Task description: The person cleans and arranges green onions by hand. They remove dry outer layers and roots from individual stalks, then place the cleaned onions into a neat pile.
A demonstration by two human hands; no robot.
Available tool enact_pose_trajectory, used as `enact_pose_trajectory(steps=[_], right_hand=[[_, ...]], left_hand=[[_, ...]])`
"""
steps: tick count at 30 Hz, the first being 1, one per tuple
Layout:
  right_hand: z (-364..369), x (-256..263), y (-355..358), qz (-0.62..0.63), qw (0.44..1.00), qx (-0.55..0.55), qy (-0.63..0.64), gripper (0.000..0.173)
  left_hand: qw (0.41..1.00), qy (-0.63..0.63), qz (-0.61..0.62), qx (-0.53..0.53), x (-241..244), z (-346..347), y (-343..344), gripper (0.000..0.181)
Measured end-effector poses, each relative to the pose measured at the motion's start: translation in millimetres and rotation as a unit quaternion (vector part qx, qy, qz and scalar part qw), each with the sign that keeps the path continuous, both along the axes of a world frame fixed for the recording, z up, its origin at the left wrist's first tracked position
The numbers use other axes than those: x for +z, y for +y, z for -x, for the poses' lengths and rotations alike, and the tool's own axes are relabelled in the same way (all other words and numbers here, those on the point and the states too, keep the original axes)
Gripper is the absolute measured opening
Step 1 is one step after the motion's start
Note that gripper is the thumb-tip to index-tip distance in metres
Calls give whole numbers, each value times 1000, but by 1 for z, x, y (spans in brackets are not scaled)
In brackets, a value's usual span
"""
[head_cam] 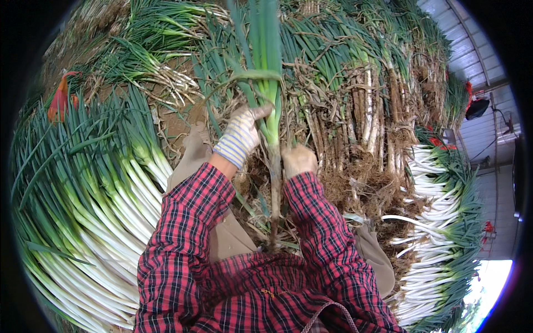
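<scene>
A long green onion point(272, 175) stands before me, its green leaves up and its brown, soil-stained stalk and roots down towards my lap. My left hand point(245, 129), in a glove with a striped cuff, grips it where the leaves meet the stalk, thumb across the front. A bent leaf point(258, 75) crosses the leaves above that hand. Just right of the stalk, my right hand point(300, 160) is curled with the knuckles up. Whether anything is pinched in its fingers is hidden.
Peeled green onions with white stalks point(120, 208) lie in a big pile on my left. Another white-stalked pile point(429, 241) is at right. Unpeeled onions with brown roots point(358, 125) fill the front right. A smaller bunch point(166, 75) lies on bare soil point(179, 120).
</scene>
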State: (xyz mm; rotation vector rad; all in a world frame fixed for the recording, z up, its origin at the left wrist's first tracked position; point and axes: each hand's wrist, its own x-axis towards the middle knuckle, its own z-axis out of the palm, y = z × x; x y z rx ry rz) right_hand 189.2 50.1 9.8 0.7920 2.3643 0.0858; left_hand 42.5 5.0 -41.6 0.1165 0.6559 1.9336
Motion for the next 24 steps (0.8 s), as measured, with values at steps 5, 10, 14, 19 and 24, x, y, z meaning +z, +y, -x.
enact_pose_trajectory(steps=[5, 10, 14, 19, 24], right_hand=[[-148, -151, -38, 151, 975, -143, -82, 34], [-156, -143, -22, 308, 892, -279, -176, 49], [-89, -91, 22, 667, 405, -493, 384, 48], [-18, 5, 7, 457, 572, -464, 499, 50], [-16, -26, 0, 341, 674, -443, 483, 65]], left_hand=[[999, -34, -34, 1, 10, 32, 18, 28], [994, -78, -71, -21, 22, 23, 7, 42], [973, -49, -176, -143, 29, 6, 27, 65], [969, 224, -15, -107, 50, -18, 20, 77], [950, 278, 106, -88, 29, -9, 6, 46]])
